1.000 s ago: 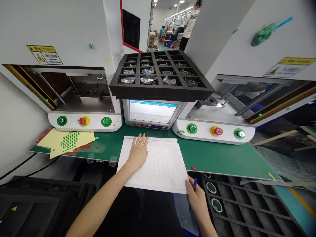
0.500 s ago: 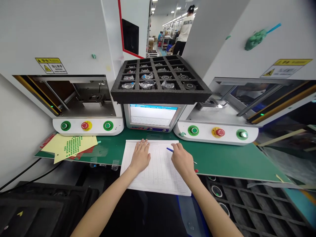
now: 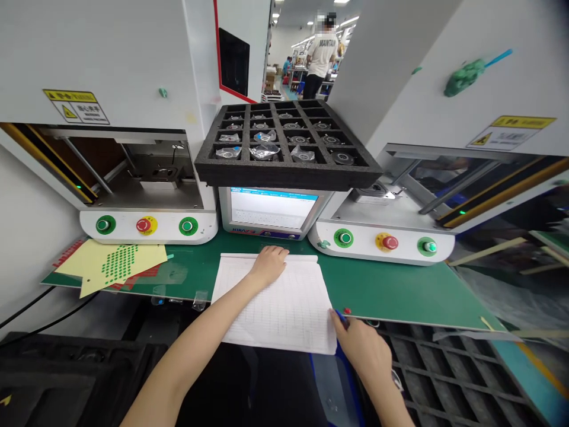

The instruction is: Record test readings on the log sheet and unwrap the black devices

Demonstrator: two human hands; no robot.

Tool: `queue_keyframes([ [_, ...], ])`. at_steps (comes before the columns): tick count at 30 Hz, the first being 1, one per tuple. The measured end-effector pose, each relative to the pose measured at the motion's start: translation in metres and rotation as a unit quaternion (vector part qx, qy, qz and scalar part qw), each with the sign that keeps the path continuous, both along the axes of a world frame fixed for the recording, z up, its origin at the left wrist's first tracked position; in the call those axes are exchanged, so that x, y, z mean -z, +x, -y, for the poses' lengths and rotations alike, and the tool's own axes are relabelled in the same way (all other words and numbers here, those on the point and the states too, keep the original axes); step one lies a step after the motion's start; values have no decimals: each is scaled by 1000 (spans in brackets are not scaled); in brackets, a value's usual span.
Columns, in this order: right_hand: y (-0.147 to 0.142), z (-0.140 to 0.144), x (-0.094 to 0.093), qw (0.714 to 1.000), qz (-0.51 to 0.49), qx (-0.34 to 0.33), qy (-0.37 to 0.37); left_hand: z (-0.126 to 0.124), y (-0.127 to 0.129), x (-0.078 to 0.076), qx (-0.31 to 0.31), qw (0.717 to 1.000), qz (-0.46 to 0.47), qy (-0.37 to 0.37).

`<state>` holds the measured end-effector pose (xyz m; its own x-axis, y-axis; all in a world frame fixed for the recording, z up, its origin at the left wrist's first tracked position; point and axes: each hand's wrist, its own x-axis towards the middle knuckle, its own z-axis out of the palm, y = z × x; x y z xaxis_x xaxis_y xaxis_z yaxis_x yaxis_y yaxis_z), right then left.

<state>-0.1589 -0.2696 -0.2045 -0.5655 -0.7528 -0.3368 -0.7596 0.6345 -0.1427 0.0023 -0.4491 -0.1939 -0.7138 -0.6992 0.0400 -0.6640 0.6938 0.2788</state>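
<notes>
A stack of white sheets printed with a table grid (image 3: 275, 308) lies at the front of the green bench top, its lower part hanging over the edge. My left hand (image 3: 269, 265) rests across the top edge of the sheets, palm down, fingers pointing right and holding nothing. At the lower right edge of the paper is my right hand (image 3: 362, 347), closed around a blue pen (image 3: 341, 318). Its fingertips touch or nearly touch the paper's edge; whether they grip a sheet I cannot tell.
Behind the sheets stands a monitor (image 3: 273, 209) under a black foam tray (image 3: 288, 172) of round parts. White machines with button panels (image 3: 149, 226) flank it. Yellow sheets with green dots (image 3: 118, 264) lie left. A compartmented black tray (image 3: 448, 367) sits lower right. A person (image 3: 322, 56) stands far back.
My right hand with the pen has moved from the upper right of the sheets down to their lower right edge. My left hand has slid up and right to the top edge.
</notes>
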Motion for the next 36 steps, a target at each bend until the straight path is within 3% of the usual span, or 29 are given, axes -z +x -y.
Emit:
queue_keyframes([
  [3,0,-24,31,971,186,61,-140,2,-20,-1,27,999,11,16],
  [6,6,-28,46,890,340,142,-267,5,-33,0,30,999,21,29],
  [10,13,-25,36,777,501,248,-291,8,-41,-1,20,998,29,45],
  [12,15,-25,29,743,539,262,-298,9,-42,-2,18,998,31,58],
  [23,17,-32,23,713,554,219,-369,21,-39,-18,13,992,-8,124],
  [36,19,-31,37,653,609,258,-368,30,-48,-31,66,983,45,163],
])
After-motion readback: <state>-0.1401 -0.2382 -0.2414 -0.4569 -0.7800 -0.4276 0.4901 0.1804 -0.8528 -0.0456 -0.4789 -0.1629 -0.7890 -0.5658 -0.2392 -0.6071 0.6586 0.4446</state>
